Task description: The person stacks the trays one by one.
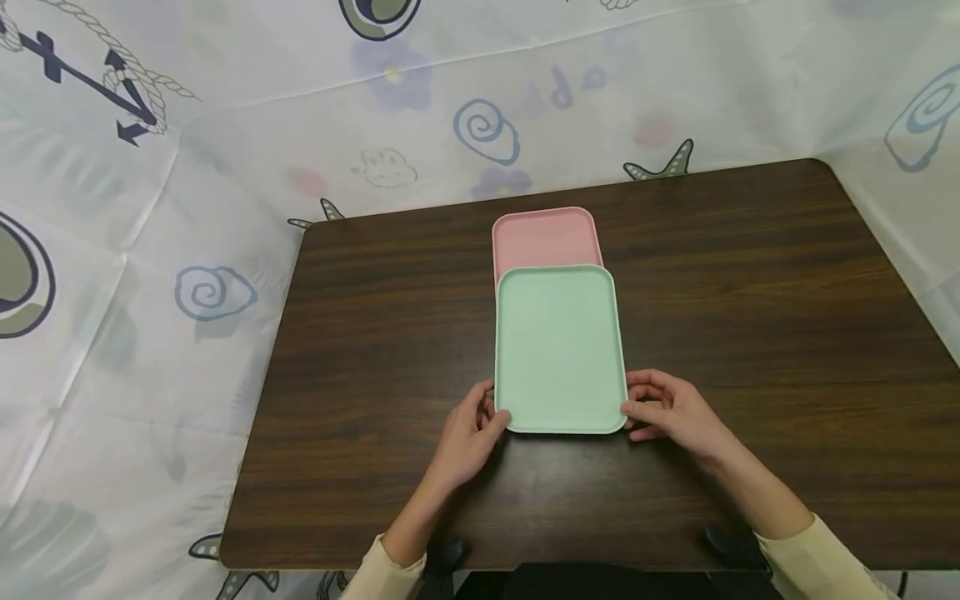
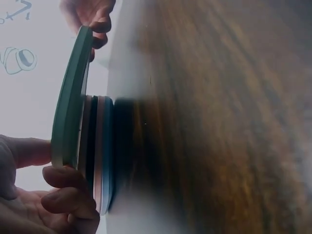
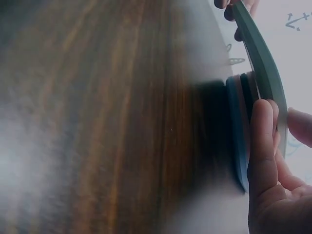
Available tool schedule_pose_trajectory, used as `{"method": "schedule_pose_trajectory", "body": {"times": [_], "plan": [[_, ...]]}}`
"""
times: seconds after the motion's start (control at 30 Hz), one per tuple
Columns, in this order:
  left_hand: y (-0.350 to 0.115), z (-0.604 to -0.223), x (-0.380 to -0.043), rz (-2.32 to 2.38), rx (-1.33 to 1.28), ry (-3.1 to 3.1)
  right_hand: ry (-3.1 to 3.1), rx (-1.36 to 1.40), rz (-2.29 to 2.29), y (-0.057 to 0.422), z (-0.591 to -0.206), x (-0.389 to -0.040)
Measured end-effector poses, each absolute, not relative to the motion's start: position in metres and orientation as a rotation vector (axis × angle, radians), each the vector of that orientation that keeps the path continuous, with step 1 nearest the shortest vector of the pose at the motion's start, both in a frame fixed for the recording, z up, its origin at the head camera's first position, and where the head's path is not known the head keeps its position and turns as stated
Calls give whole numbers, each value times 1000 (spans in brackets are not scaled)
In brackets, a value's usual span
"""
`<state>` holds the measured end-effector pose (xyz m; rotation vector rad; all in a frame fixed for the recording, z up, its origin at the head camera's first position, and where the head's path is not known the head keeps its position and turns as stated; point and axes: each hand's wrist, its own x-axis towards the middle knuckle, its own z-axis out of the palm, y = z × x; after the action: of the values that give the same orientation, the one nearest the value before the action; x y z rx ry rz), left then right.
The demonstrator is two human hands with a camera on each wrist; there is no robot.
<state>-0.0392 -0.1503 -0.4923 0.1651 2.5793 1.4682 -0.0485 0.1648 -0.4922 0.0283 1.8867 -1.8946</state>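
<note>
A light green rectangular tray (image 1: pixel 558 350) is held by its near corners between both hands. My left hand (image 1: pixel 467 437) pinches the left near corner, thumb on the rim and fingers beneath. At the right near corner my right hand (image 1: pixel 667 408) does likewise. Behind and partly under the green tray shows a pink tray (image 1: pixel 546 237). From the side, the left wrist view reveals a stack of trays below the green one, with a blue tray (image 2: pixel 109 156) at the bottom and pink and dark ones between. The green tray is tilted over this stack.
The dark wood-grain table (image 1: pixel 750 333) extends to both sides of the trays. A white patterned cloth (image 1: pixel 300 100) hangs behind the table and along its left side. Dark objects, too obscured to name, lie at the near edge.
</note>
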Motion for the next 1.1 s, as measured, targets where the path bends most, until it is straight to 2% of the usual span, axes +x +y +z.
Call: {"method": "schedule_pose_trajectory", "body": {"times": [0.63, 1.1], "plan": [[-139, -498, -71, 1621, 237, 2763, 1955, 40, -1987, 164, -491, -85], [-134, -497, -109, 1492, 181, 2893, 2003, 64, -2004, 164, -486, -117]]}}
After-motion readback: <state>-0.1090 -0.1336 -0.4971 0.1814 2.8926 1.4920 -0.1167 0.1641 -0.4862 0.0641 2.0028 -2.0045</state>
